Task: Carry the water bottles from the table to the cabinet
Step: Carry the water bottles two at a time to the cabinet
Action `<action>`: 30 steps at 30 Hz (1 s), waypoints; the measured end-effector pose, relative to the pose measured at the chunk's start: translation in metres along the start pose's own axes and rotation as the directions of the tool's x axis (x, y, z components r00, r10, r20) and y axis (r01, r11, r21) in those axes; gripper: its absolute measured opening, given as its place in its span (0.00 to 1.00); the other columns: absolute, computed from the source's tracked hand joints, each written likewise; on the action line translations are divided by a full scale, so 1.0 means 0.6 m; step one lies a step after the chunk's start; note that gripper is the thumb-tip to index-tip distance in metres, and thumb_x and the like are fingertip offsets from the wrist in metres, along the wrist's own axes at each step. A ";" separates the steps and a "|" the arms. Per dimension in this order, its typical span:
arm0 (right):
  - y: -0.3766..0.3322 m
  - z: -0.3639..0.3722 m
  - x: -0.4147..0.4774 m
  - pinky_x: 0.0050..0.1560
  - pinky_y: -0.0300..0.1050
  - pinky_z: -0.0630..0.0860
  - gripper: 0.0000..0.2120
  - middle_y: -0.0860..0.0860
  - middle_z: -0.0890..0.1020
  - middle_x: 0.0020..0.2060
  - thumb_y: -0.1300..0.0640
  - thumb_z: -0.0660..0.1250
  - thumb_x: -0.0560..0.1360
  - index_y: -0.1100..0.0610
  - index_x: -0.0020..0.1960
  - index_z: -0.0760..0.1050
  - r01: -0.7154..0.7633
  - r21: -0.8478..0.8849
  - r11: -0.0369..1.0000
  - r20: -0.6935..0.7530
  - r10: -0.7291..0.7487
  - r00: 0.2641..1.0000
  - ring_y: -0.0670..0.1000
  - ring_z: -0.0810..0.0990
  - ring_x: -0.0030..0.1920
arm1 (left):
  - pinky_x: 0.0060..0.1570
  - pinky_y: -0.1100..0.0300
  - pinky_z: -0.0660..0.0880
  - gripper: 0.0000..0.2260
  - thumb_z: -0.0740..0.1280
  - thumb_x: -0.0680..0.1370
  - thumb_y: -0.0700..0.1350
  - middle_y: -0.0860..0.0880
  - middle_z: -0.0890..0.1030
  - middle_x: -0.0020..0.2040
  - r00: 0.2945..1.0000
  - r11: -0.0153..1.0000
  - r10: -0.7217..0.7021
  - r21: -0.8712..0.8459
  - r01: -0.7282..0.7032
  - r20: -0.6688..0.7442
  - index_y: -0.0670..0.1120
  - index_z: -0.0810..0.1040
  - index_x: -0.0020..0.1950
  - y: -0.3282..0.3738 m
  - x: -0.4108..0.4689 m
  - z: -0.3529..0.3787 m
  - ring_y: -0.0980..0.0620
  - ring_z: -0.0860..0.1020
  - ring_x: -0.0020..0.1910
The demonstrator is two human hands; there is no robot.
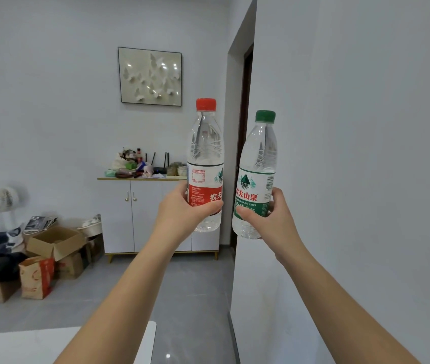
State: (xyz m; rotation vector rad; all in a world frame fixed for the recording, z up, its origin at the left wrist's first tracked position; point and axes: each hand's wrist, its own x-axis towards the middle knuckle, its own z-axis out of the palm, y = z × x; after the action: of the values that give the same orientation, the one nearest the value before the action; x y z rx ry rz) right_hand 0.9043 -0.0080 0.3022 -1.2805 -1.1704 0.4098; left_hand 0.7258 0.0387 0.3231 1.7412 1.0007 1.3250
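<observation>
Well short of the cabinet (pixel 129 214), I hold both bottles upright: left hand (pixel 182 208) curled round the red-capped bottle (pixel 204 153), right hand (pixel 274 219) round the green-capped bottle (pixel 258 164). Both are off the table (pixel 24 345), so I judge only the walk and set-down are left. Clutter (pixel 135 166) crowds the cabinet's top; cardboard boxes (pixel 53 243) sit left of it.

A black-framed rectangular wall picture of pale paper butterflies (pixel 150 76) hangs at eleven o'clock, and a narrow dark doorway (pixel 246 101) stands at one o'clock beside the plain white wall (pixel 366 127) that fills three o'clock. At nine o'clock, far out, a white pedestal fan (pixel 1 199) stands on the grey tiled floor (pixel 195 285), and near the centre sits a small black router with upright antennas (pixel 160 168). At eight o'clock lie an open brown cardboard box (pixel 53 243) and, nearer the camera, a red-and-brown paper bag (pixel 36 277).
</observation>
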 end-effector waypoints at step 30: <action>0.253 0.059 0.446 0.48 0.35 0.76 0.30 0.39 0.78 0.53 0.53 0.78 0.67 0.42 0.62 0.65 0.054 0.047 0.997 0.047 -0.056 0.997 0.41 0.78 0.54 | 0.50 0.56 0.79 0.28 0.77 0.69 0.50 0.54 0.80 0.54 0.982 0.996 -0.071 0.047 0.081 -0.177 0.52 0.72 0.66 -0.182 0.406 0.172 0.57 0.79 0.51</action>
State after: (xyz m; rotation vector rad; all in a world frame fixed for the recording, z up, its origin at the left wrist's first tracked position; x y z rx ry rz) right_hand 1.0377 0.2705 0.2810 -1.2015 -1.2272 0.4264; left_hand 0.8509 0.2953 0.3057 1.6297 1.1991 1.4327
